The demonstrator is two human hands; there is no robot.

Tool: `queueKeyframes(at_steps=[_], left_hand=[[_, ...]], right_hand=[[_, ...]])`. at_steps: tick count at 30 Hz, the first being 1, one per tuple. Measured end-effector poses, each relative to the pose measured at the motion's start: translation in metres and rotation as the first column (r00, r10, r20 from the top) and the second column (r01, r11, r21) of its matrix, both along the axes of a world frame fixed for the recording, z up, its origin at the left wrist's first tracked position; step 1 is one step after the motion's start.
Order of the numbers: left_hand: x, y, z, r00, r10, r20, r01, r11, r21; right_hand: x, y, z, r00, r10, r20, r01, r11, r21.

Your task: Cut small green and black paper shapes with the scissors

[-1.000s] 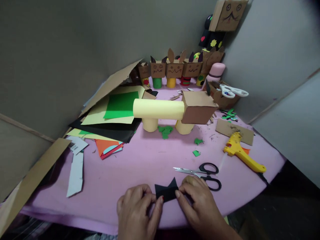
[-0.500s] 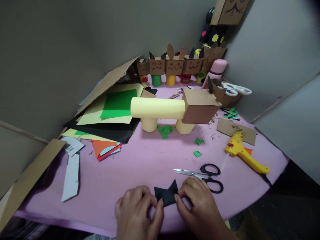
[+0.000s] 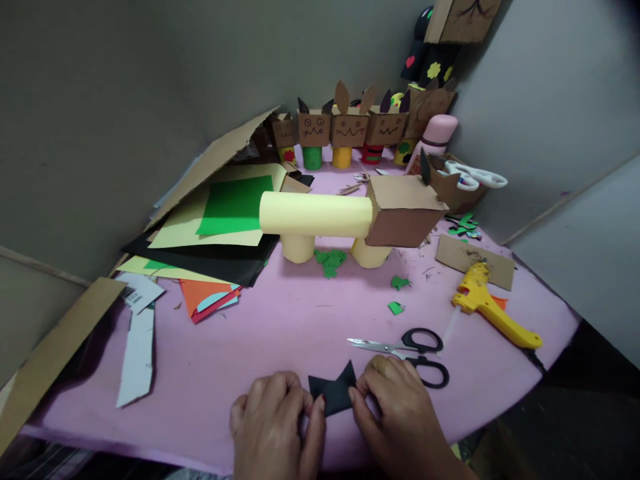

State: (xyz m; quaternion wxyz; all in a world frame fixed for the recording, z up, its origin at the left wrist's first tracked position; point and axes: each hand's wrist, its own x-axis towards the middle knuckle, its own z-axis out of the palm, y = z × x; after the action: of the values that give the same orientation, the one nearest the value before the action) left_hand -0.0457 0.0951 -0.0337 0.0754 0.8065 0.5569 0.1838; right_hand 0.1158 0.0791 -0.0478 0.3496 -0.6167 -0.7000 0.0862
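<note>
Between my two hands is a small piece of black paper (image 3: 332,393) with two pointed corners on its upper edge. My left hand (image 3: 278,421) pinches its left end between thumb and fingers. The right end is pinched by my right hand (image 3: 395,415). Just beyond my right hand lie black-handled scissors (image 3: 387,347), their blades pointing left. Farther back stands a figure with a pale yellow paper tube body (image 3: 315,213) on two short tube legs and a cardboard box head (image 3: 406,212). Green paper cutouts (image 3: 330,262) lie under its body.
A yellow glue gun (image 3: 493,310) rests on the right near a cardboard strip (image 3: 475,261). Coloured paper sheets (image 3: 235,207) are stacked on the left. Several cardboard cat figures (image 3: 349,128) line the back beside a pink bottle (image 3: 436,137) and a box with white-handled scissors (image 3: 475,175).
The camera view has shifted very slightly. My hands stay in place on the black paper, and its lower edge sits a touch lower.
</note>
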Motion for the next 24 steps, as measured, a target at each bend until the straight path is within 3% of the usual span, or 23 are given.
queueKeyframes(at_steps=[24], left_hand=[[-0.0002,0.0045,-0.0017,1.0,-0.012,-0.013,0.013,0.997,0.077]], right_hand=[[-0.0025,0.0032,-0.0001,0.997,-0.056,0.046,0.055,0.998,0.025]])
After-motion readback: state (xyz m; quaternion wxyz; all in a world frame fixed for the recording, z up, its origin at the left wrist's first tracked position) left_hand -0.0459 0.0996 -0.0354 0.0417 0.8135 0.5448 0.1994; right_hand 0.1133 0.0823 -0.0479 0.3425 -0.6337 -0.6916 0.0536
